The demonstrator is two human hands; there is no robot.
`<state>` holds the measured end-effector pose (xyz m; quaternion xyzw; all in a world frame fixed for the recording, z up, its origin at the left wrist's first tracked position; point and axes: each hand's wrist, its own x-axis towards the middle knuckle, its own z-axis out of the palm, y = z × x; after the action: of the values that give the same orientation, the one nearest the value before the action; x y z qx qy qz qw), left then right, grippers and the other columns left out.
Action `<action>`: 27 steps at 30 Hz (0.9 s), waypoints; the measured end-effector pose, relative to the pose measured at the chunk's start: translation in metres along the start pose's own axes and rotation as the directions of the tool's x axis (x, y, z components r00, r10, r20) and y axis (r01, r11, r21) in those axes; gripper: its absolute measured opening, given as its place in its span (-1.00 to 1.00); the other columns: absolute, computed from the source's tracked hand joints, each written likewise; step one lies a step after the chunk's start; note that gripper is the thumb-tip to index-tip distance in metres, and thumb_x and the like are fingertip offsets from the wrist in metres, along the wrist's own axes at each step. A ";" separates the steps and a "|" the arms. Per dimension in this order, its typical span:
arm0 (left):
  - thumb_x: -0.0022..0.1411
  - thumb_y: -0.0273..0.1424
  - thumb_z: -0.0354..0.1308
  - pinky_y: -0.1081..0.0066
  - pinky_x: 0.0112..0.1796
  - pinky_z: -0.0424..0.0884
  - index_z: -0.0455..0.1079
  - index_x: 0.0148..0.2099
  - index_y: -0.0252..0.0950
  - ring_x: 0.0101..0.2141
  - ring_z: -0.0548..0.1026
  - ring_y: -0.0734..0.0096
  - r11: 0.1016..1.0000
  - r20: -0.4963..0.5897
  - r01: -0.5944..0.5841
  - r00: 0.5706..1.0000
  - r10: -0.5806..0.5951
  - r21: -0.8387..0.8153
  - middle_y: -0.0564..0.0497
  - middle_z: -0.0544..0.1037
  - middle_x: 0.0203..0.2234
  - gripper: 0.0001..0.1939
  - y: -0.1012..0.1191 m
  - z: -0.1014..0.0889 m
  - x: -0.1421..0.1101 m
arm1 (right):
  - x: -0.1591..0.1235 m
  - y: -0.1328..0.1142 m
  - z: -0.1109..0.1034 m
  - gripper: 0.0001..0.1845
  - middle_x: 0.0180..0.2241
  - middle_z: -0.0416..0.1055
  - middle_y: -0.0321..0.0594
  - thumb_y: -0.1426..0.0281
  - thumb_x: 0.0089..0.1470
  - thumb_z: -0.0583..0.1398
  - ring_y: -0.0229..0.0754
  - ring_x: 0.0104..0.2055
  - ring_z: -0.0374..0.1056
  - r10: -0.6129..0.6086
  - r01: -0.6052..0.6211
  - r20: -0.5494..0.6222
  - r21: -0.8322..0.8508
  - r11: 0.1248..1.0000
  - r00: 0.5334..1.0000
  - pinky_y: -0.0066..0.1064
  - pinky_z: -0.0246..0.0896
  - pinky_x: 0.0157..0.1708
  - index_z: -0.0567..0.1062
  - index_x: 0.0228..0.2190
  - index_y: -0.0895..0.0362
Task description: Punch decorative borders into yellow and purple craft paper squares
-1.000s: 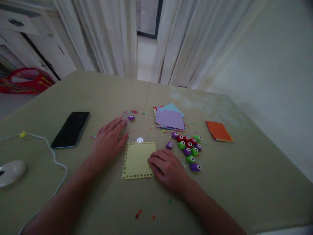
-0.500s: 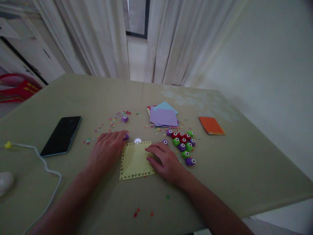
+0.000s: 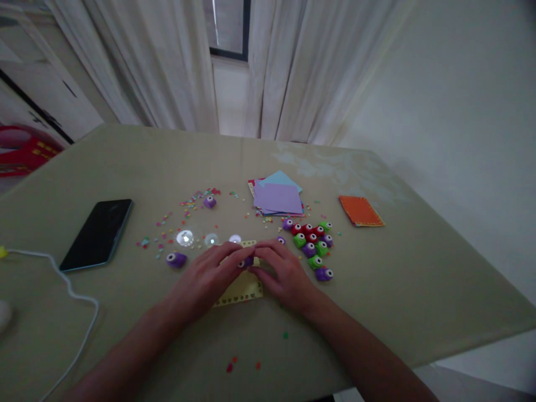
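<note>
A small purple craft punch [image 3: 246, 262] with a white eye-like top is pinched in the fingers of my left hand [image 3: 208, 276]. It is over a pale yellow paper square [image 3: 240, 289] with a row of punched holes along its borders. My right hand [image 3: 285, 273] reaches in from the right, its thumb and fingertips closed about the punch's right end. My fingers hide much of the punch and the paper's upper part. Beyond the paper sit several shiny clear discs [image 3: 185, 238]. Another purple punch [image 3: 176, 259] lies left of my left hand.
Several purple, red and green punches [image 3: 310, 249] cluster to the right. Farther back are stacked lilac and blue papers [image 3: 278, 199] and one purple punch [image 3: 210, 201]. Orange paper [image 3: 361, 211] lies right; a black tablet [image 3: 98, 234] and white cable [image 3: 79, 297] lie left. Confetti is scattered around.
My left hand has moved right, over the paper, and now has a purple punch between its fingers. My right fingertips have met it there. Discs and a punch at left are now uncovered.
</note>
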<state>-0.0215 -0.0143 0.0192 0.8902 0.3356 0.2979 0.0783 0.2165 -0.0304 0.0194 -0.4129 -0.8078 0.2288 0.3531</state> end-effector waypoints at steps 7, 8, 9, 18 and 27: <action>0.56 -0.46 0.13 0.23 0.04 0.56 0.30 0.43 -0.19 0.03 0.63 0.16 0.999 0.033 -0.008 0.999 0.007 0.039 -0.14 0.63 0.08 -0.54 -0.007 -0.002 -0.003 | 0.001 -0.006 0.007 -0.61 0.09 0.56 -0.08 0.48 0.32 0.30 -0.01 0.15 0.47 0.089 -0.084 -0.042 0.097 0.992 0.995 -0.11 0.40 0.21 0.48 0.14 0.05; 0.56 -0.45 0.13 0.23 0.02 0.57 0.32 0.41 -0.20 0.01 0.64 0.16 0.999 0.027 -0.020 0.999 0.019 0.044 -0.15 0.64 0.06 -0.56 -0.006 -0.001 -0.003 | 0.001 -0.006 0.007 -0.62 0.07 0.57 -0.08 0.48 0.30 0.30 -0.01 0.13 0.48 0.111 -0.103 -0.065 0.103 0.989 0.992 -0.11 0.41 0.20 0.49 0.12 0.05; 0.57 -0.45 0.12 0.22 0.01 0.58 0.33 0.40 -0.20 0.00 0.65 0.15 0.998 0.022 -0.032 0.999 0.031 0.049 -0.15 0.64 0.05 -0.57 -0.006 -0.001 -0.002 | 0.001 -0.005 0.007 -0.62 0.06 0.58 -0.09 0.49 0.29 0.29 0.00 0.12 0.49 0.127 -0.118 -0.086 0.102 0.988 0.988 -0.10 0.41 0.19 0.50 0.11 0.05; 0.55 -0.49 0.12 0.30 0.05 0.57 0.25 0.46 -0.17 0.02 0.63 0.21 1.000 0.051 -0.022 0.998 0.022 0.001 -0.12 0.59 0.07 -0.49 -0.003 -0.001 -0.005 | 0.001 -0.002 0.006 -0.67 0.00 0.61 -0.09 0.35 0.32 0.35 -0.02 0.04 0.54 0.065 -0.056 -0.068 0.125 0.991 0.996 -0.16 0.46 0.10 0.53 0.09 0.06; 0.57 -0.53 0.00 0.28 0.04 0.58 0.16 0.52 -0.12 0.05 0.62 0.21 1.000 0.085 -0.016 0.996 0.018 -0.023 -0.11 0.58 0.10 -0.44 0.000 0.005 -0.006 | 0.002 0.000 -0.001 -0.81 -0.07 0.64 -0.11 0.38 0.34 0.36 -0.03 0.00 0.54 0.006 -0.006 0.035 -0.010 1.000 0.999 -0.21 0.44 0.04 0.56 -0.04 0.09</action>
<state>-0.0228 -0.0180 0.0124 0.9041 0.3210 0.2638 0.0999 0.2165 -0.0285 0.0211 -0.4129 -0.8137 0.2329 0.3364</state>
